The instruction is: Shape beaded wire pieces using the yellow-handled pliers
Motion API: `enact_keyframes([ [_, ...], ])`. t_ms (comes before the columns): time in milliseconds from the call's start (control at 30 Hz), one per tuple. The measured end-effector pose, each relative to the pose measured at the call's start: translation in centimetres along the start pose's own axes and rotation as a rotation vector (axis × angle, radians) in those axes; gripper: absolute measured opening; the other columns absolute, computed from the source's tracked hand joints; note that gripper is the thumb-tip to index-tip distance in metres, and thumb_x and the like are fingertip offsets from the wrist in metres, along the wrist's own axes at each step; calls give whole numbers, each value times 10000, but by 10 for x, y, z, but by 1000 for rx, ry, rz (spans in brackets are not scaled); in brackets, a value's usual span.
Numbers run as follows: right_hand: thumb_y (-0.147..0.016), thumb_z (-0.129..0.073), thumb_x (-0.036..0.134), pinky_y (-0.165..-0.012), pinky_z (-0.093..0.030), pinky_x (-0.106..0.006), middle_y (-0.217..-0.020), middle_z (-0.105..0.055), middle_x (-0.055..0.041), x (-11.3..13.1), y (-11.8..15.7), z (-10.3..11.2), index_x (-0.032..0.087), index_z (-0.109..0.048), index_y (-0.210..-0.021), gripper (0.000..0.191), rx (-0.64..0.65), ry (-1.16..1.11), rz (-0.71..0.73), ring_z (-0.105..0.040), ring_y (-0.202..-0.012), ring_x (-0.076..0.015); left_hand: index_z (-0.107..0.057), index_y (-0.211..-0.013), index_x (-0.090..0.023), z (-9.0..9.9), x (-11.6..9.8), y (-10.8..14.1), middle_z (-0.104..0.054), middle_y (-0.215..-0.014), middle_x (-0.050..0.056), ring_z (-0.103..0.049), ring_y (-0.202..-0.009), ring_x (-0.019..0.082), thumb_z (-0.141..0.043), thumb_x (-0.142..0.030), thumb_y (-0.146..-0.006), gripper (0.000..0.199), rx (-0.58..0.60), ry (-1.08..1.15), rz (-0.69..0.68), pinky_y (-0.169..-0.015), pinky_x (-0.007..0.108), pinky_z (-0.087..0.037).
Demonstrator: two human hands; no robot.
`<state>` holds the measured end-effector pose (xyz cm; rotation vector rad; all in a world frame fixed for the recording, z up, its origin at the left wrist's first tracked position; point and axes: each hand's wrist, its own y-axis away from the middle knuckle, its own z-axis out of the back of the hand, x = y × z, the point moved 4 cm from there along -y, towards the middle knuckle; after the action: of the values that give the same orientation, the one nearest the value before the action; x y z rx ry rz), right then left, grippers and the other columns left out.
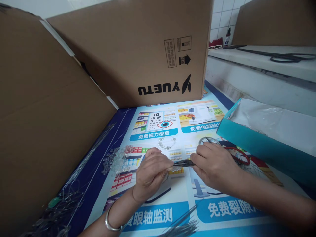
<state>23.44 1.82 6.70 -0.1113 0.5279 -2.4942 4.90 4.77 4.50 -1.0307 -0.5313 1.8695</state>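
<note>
Slip risk at the pliers [184,163]
From afar I see the right hand [214,162] clenched round them, over the sheet [184,194]; the left hand [151,171] meets their tip, its grasp hidden from me. If the squeeze slackens, 1 jerk could scatter the nearby beads [118,161].

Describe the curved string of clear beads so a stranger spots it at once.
Find the cardboard panel printed YUETU. On the sheet in front of it, just beyond the left hand, lies the bead string. Its clear beads follow an open arc, unlike the jumbled bead heap to its left.
</note>
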Motion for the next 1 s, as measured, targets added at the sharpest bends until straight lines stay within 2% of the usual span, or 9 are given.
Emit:
enact_keyframes([
  [333, -807, -502, 293, -711, -303, -332, -786, -525, -52, -5, -1, -1, 193, -557, -753, 126, 83, -115, -59, -429, -812, -204, -601, -945, -219, 2, 2, -3, -666, -808, 31, -616, -768, 165, -549, -121, -793, 188, -60, 80, -25, -849, 430, -407],
  [1000, -803, -504, 270, -692, -309, -327, -767, -543, -48, -3, 1, -2, 189, -571, -754, 116, 55, -94, -39, -443, -782, -200, -601, -955, -217, 0, 3, 0, -671, -825, 32, -613, -777, 163, -541, -113, -790, 204, -41, 59, -38, -851, 414, -411],
])
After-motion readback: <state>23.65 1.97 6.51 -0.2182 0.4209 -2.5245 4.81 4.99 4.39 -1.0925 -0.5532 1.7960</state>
